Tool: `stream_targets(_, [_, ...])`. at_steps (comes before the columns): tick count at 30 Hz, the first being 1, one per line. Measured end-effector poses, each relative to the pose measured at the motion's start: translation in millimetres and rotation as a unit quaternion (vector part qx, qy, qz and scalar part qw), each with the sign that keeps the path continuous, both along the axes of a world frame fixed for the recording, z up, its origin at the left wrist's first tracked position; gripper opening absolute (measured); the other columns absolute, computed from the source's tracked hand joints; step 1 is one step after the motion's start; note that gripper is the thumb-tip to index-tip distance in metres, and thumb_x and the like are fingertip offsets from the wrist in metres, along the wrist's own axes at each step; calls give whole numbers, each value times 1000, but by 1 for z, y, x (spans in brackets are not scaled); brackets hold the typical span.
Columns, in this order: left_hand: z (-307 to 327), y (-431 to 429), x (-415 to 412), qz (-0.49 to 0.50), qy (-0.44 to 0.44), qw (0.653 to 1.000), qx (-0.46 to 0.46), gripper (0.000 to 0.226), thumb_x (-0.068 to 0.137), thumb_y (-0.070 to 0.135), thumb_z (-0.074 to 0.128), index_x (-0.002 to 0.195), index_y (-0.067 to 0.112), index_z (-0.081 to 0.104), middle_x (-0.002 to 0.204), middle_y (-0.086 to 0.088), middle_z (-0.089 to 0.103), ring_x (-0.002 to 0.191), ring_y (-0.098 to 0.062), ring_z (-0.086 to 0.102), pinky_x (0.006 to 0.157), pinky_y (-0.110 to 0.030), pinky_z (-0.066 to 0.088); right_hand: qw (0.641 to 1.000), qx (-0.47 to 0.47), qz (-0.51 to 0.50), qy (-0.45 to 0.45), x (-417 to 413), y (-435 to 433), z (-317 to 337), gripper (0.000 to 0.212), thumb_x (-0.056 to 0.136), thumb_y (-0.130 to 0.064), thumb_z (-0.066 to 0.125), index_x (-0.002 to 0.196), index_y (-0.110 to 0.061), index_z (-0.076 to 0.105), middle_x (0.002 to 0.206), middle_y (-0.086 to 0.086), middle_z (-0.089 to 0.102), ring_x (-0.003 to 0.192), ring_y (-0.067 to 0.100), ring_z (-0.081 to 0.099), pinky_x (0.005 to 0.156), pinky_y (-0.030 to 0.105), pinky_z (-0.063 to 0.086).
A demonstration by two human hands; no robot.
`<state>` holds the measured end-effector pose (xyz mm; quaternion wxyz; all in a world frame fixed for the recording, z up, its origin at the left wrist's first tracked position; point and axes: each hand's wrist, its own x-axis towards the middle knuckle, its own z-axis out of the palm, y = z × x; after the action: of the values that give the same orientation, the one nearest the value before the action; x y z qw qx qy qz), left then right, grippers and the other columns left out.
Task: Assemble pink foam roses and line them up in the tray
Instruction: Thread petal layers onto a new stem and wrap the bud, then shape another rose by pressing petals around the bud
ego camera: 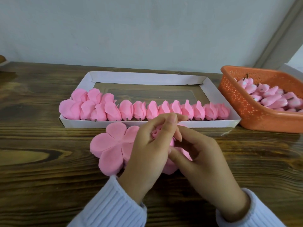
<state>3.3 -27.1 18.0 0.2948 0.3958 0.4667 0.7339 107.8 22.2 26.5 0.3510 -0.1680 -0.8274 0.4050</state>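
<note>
A pink foam rose bud (155,133) sits between both my hands just in front of the white tray (180,124). My left hand (147,149) curls around the bud from the left. From the right, my right hand (201,154) pinches a pink petal against it. Under my hands a flat stack of five-lobed pink petal sheets (111,145) lies on the table, partly hidden. Several finished roses (164,109) stand in a row along the tray's near wall, with fuller ones (85,104) bunched at its left end.
An orange perforated basket (242,102) at the right holds several pink buds (270,97) with short dark stems. The dark wooden table (41,145) runs back to a pale wall. The tray's far half shows its bare bottom (147,94).
</note>
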Motion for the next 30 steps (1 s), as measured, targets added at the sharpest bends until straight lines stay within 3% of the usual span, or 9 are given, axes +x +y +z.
stream_targets(4, [-2,2,1,28,-15,999,14,34,89,39,52,58,25,59,88,7,73,89,-7,67,84,-36,53,999,14,4,-37,-1,-1,2,22,82,-13,67,101,-23,66,94,-17,68,91,5,64,79,18,49])
stream_targets(6, [-2,3,0,47,-58,997,22,29,92,38,46,73,23,63,90,2,72,90,-12,68,82,-39,54,998,13,2,-59,-4,-1,7,26,83,-9,68,101,-29,66,94,-19,68,92,1,64,80,15,48])
stream_targets(10, [-1,5,-3,74,-201,977,2,43,89,58,46,104,19,59,91,-2,72,86,-14,69,75,-29,53,996,-73,-34,-29,-17,19,30,10,87,-8,63,88,-17,65,86,-3,71,78,4,68,69,15,52])
stream_targets(13, [-2,8,-6,104,-266,958,-26,37,94,49,40,102,18,57,87,-1,73,84,-11,70,74,-26,47,991,-112,-77,-2,-48,50,52,8,90,-12,59,97,-14,62,91,7,71,81,12,68,76,20,54])
stream_targets(16, [-4,10,-8,106,-293,949,-39,36,103,39,33,104,14,59,84,-1,74,80,-10,71,72,-25,50,984,-170,-58,18,-96,77,64,35,91,-1,52,117,-24,50,102,18,66,83,25,67,80,38,59])
stream_targets(21, [-3,14,-11,124,-325,937,-26,34,104,32,36,91,13,60,68,1,71,65,-8,69,59,-20,53,986,-141,-45,-83,-174,100,51,25,91,0,47,112,-9,59,78,3,60,78,24,65,75,46,59])
stream_targets(23, [-4,15,-11,129,-328,936,-23,34,104,31,37,89,11,60,65,0,70,63,-9,69,55,-19,53,982,-110,-58,-145,-192,102,41,28,91,-3,50,117,-8,60,87,0,57,94,27,67,79,43,58])
stream_targets(27, [-6,16,-9,132,-324,936,-25,37,104,30,37,84,11,62,64,1,70,61,-7,68,54,-17,53,969,-46,-74,-232,-206,100,21,25,93,-8,46,111,-9,64,79,2,61,89,25,65,84,34,56])
stream_targets(30, [-8,15,-9,134,-317,939,-28,39,104,28,36,82,13,64,66,2,71,63,-6,68,55,-17,53,956,25,-78,-281,-208,102,13,27,96,-14,49,120,-9,59,117,9,63,110,24,57,84,23,41])
